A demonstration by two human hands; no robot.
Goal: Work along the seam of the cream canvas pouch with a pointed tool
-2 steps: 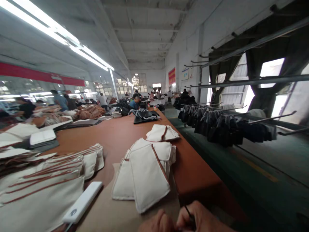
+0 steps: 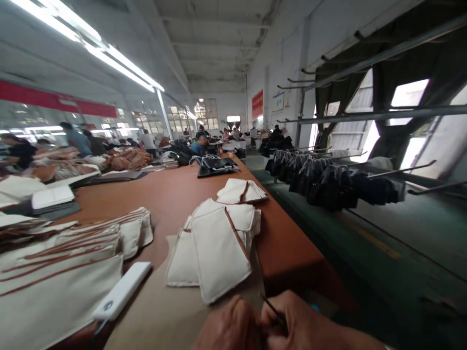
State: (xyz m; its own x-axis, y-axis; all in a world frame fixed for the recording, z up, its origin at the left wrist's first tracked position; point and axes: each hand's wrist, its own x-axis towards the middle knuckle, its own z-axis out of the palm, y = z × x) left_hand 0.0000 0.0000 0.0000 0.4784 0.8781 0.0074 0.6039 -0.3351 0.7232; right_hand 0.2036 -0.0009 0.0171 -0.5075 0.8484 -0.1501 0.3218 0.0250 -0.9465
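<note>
At the bottom edge, my left hand (image 2: 229,324) and my right hand (image 2: 297,318) are close together, with fingers curled. A thin dark stick-like tool (image 2: 270,306) pokes up from between the fingers of my right hand. My left fingers are pinched, and what they hold, if anything, is hidden. Just beyond my hands lies a pile of cream fabric pouches with brown trim (image 2: 221,253). A smaller cream stack (image 2: 242,190) sits behind it. Left of my hands, a white oblong device with a cable (image 2: 123,290) rests beside a fanned row of cream pouches (image 2: 62,287).
The brown table (image 2: 292,238) ends in an edge on the right. Black items (image 2: 215,165) lie at its far end. Black bags hang from a metal rack (image 2: 317,182) beyond the right edge. Several people are farther back in the room.
Both hands have come up slightly and show more fully. The view has shifted, so the table and pouches appear a little higher and farther left.
</note>
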